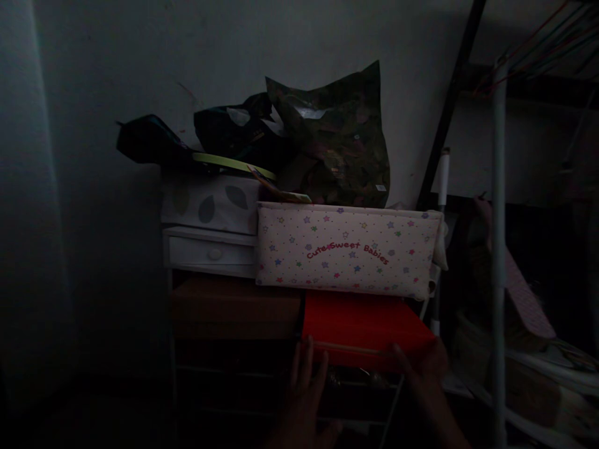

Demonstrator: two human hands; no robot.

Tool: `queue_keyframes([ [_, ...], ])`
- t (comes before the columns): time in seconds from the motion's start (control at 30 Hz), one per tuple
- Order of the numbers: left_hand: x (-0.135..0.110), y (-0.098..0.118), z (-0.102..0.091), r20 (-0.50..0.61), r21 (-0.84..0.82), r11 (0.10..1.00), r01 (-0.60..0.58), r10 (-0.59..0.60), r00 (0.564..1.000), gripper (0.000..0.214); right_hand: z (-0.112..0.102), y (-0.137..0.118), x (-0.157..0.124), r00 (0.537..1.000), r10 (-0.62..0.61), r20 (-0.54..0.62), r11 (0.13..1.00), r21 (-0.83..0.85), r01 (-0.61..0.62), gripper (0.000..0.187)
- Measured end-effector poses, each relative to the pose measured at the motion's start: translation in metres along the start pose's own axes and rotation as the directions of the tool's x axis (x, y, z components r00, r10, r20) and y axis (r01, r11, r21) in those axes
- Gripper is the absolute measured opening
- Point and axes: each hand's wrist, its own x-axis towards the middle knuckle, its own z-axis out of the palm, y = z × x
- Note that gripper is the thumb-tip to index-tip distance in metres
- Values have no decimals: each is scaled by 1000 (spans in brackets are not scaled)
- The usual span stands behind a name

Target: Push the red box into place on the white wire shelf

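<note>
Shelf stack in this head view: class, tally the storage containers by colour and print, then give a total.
White leaf-print box: 1
White drawer: 1
Cream star-print "Cute Sweet Babies" case: 1
Brown box: 1
Red box: 1
Total: 5

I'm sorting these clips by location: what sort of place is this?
Probably a dim storage corner at home: a small white drawer unit, a padded "Cute Sweet Babies" case, and printed bags piled against a bare wall.
</note>
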Motion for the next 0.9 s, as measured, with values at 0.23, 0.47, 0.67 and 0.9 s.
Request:
queue_keyframes([
  [0.23, 12, -11, 12, -109, -21, 1000, -5, 2, 994, 94, 18, -20, -20, 931, -357, 71, 851, -386, 356, 99],
  [0.47, 25, -16, 10, -124, -28, 1000, -5, 2, 992, 93, 26, -23, -7, 912, -381, 151, 721, -568, 396, 86],
  [0.67, 40, -31, 15, -153, -57, 996, -68, 58, 987, 94, 35, -27, 1, 906, -380, 187, 704, -577, 415, 82],
  [0.9, 41, -39, 20, -175, 10, 995, -95, 95, 980, 97, 44, -22, -2, 897, -413, 157, 737, -521, 430, 92],
])
